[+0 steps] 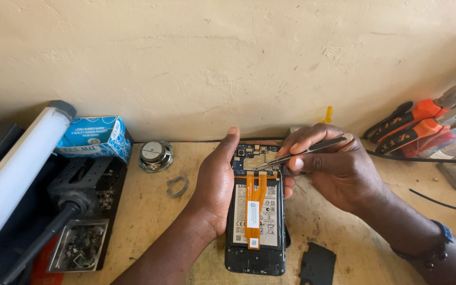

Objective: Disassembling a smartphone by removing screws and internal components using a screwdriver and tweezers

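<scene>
The left hand (215, 184) is wrapped around the left edge of an opened phone (255, 211) lying on the worktop (149, 211), thumb up beside its circuit board. The right hand (333, 169) is pinched shut on metal tweezers (302, 151), whose tips touch the board just right of the left thumb. Under the tweezers, an orange ribbon cable (255, 206) with small white labels runs down the phone's white-labelled battery. Well left of the left hand a blue carton (97, 138) with white print leans at the wall, a round speaker (155, 155) beside it. Right of the right hand lie orange-handled pliers (412, 126). The worktop is pale, scuffed wood; the wall (228, 58) is rough cream plaster.
</scene>
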